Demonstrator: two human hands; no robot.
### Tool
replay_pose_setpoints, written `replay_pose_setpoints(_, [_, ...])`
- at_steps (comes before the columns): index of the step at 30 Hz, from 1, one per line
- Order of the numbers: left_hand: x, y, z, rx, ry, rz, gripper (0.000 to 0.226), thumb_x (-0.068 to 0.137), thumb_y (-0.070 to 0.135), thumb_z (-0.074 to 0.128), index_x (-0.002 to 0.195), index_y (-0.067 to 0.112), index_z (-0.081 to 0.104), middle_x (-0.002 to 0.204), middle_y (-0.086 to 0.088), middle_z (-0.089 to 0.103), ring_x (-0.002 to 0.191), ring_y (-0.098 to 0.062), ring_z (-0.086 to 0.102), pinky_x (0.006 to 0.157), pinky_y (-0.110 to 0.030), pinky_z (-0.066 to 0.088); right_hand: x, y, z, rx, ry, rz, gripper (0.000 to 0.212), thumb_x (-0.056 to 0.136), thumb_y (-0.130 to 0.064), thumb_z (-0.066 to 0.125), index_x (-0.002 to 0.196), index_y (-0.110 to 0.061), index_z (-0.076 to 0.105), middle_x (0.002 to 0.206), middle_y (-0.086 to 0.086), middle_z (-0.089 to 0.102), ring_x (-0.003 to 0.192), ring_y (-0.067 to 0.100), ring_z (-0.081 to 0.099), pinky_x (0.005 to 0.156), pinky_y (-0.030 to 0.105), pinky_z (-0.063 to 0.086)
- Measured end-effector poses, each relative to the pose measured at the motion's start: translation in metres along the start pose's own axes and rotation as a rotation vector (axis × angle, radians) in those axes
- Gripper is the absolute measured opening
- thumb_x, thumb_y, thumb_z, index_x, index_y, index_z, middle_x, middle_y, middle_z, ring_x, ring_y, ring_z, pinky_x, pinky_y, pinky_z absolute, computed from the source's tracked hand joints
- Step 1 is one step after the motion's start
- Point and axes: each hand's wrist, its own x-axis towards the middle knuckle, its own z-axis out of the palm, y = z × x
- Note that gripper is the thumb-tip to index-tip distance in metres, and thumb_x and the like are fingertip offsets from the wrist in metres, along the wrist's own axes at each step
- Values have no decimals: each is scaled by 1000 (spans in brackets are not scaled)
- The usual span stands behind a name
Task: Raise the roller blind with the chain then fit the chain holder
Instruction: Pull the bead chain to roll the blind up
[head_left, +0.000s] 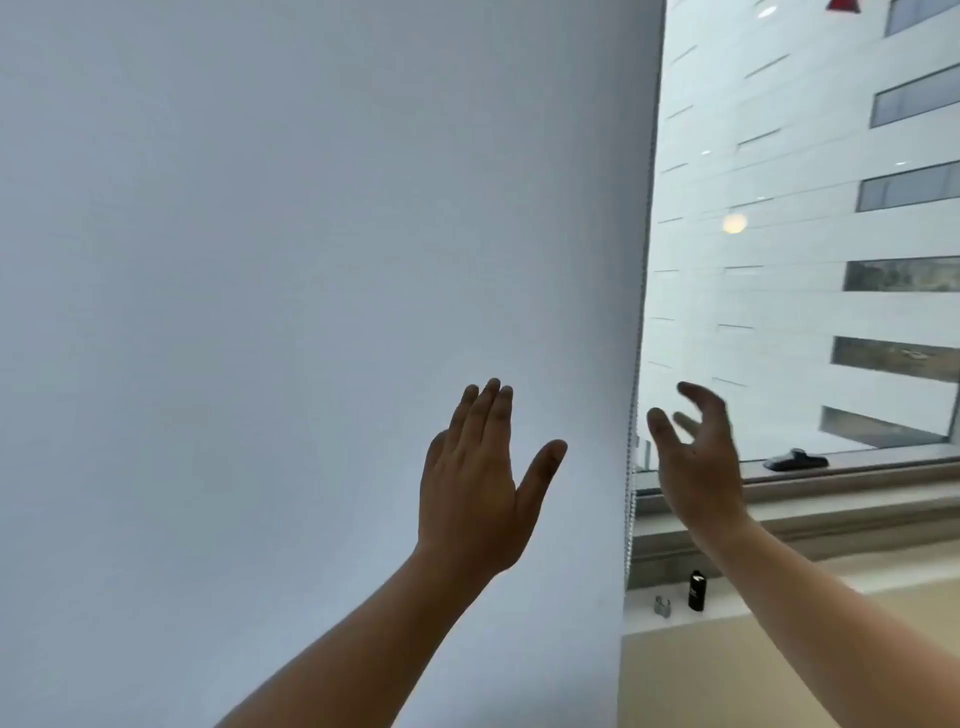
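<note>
A white roller blind (311, 260) hangs fully down and fills the left two thirds of the view. Its bead chain (630, 467) runs down along the blind's right edge. My left hand (478, 483) is raised in front of the blind, fingers straight and thumb spread, holding nothing. My right hand (696, 462) is up just right of the chain with its fingers curled apart, close to the chain but not touching it. A small clear chain holder (662, 606) lies on the sill below.
A black cylinder (696, 591) stands on the pale sill (779, 587) beside the holder. Right of the blind is bare window glass (779, 208) with a building outside. A dark object (795, 460) lies on the outer ledge.
</note>
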Motion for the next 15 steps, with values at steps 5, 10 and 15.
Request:
replay_pose_setpoints(5, [-3, 9, 25, -119, -140, -31, 87, 85, 78, 9, 154, 26, 24, 160, 10, 30, 148, -7, 20, 113, -25, 16, -11, 5, 8, 179, -127, 254, 32, 97, -27, 55, 127, -17, 50, 128, 1, 60, 106, 13, 61, 94, 31, 43])
replay_pose_setpoints(10, [5, 32, 44, -314, -161, -98, 78, 88, 75, 21, 149, 28, 34, 154, 11, 42, 141, -8, 37, 115, -34, 33, -10, -2, 2, 340, -271, 303, 27, 101, -28, 46, 117, -11, 59, 99, 4, 74, 86, 18, 71, 68, 22, 49])
replay_pose_setpoints(15, [21, 60, 56, -483, -121, -164, 72, 88, 72, 29, 142, 27, 44, 139, 13, 55, 130, -6, 48, 105, -32, 43, -7, -3, -11, 578, -390, 355, 33, 103, -26, 42, 92, -13, 70, 62, -2, 61, 51, 13, 49, 51, 27, 38])
